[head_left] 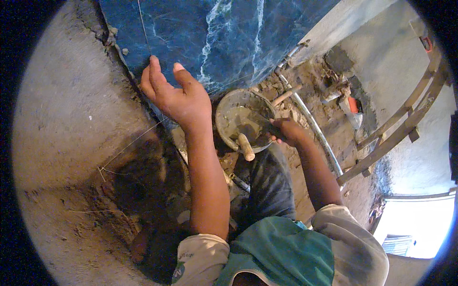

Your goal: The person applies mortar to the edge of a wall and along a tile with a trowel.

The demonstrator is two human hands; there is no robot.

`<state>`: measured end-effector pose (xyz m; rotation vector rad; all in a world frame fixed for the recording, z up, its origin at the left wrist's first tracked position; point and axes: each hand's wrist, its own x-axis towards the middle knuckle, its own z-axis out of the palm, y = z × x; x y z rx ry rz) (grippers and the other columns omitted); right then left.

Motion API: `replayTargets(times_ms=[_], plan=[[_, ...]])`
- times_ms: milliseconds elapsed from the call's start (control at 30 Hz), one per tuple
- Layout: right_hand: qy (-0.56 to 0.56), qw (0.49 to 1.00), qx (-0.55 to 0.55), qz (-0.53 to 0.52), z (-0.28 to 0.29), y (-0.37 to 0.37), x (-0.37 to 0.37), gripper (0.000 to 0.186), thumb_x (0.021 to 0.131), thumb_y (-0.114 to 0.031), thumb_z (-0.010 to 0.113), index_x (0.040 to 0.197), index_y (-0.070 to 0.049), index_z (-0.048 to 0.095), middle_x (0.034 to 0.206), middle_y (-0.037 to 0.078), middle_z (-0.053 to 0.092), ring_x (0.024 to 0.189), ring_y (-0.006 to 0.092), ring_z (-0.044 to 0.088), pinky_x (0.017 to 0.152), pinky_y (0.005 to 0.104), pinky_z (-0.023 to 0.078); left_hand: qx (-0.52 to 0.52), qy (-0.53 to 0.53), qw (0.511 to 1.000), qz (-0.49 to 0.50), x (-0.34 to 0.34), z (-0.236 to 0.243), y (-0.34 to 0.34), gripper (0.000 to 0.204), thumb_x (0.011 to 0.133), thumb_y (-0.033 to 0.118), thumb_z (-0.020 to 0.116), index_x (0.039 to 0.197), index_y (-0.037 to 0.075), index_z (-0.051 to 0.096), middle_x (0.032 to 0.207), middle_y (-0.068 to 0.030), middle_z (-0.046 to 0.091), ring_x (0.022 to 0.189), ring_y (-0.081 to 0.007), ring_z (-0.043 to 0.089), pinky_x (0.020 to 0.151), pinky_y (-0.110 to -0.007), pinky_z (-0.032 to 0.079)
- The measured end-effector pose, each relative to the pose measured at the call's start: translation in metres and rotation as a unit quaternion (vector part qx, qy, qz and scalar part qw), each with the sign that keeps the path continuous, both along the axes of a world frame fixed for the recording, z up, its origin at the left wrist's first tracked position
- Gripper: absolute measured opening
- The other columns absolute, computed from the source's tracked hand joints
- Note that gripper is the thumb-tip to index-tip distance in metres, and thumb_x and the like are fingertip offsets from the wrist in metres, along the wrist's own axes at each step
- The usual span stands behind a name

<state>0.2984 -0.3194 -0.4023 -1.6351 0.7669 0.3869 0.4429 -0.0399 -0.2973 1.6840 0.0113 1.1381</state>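
My left hand [179, 97] lies against the lower part of a blue, white-veined marble-look slab [238, 38]. Its fingers are bent and the thumb stands apart from them, with nothing visible in the grasp. A thin string [143, 26] runs down the slab to its fingertips. My right hand [287, 131] is closed at the right rim of a round bucket [221, 121] of wet grey mortar [238, 116]. It grips a dark tool [261, 123] that reaches into the bucket; its kind is partly hidden. A wooden handle [245, 147] juts over the bucket's near rim.
Another wooden handle [287, 94] sticks out by the bucket's right side. A long pale pipe [310, 119] crosses the rubble-strewn ground. A wooden ladder [405, 126] leans at the right. Rough plastered wall [71, 109] fills the left; a bright opening [424, 224] is at lower right.
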Motion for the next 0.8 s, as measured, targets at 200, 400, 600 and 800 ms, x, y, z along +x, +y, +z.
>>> replayTargets(times_ms=[200,400,600,800], plan=[[0.056,0.985,0.160,-0.016,-0.039,0.016,0.054,0.029,0.102,-0.019,0.043,0.112,0.005,0.055,0.081,0.017,0.068,0.050,0.0155,0.058,0.034,0.0266,0.044,-0.014,0.019,0.999,-0.023,0.003,-0.003,0.009,0.041,0.087,0.005,0.063,0.126,-0.004,0.056,0.123,-0.0221,0.052,0.112,-0.0364,0.054,0.099,-0.044,0.043],[0.086,0.994,0.053,0.042,-0.087,0.010,0.089,0.029,0.102,-0.021,0.044,0.108,0.005,0.057,0.079,0.016,0.067,0.049,0.0150,0.057,0.034,0.0261,0.043,-0.030,0.035,0.998,-0.045,0.002,0.004,0.006,0.039,0.087,0.006,0.062,0.125,-0.003,0.057,0.123,-0.0219,0.053,0.114,-0.0365,0.053,0.100,-0.044,0.043],[0.092,0.993,0.060,0.042,-0.105,0.018,0.104,0.029,0.100,-0.022,0.048,0.107,0.004,0.060,0.074,0.013,0.067,0.048,0.0148,0.057,0.035,0.0260,0.041,-0.026,0.032,0.998,-0.043,0.000,0.003,0.008,0.038,0.088,0.007,0.062,0.125,-0.003,0.057,0.124,-0.0217,0.053,0.115,-0.0368,0.053,0.100,-0.044,0.043],[0.071,0.996,0.001,0.058,-0.087,0.033,0.105,0.023,0.096,-0.017,0.052,0.103,0.002,0.063,0.073,0.011,0.068,0.048,0.0144,0.057,0.036,0.0262,0.041,-0.035,0.024,0.998,-0.052,0.001,-0.001,0.009,0.039,0.088,0.006,0.061,0.125,-0.003,0.056,0.124,-0.0226,0.052,0.115,-0.0374,0.053,0.101,-0.045,0.042]])
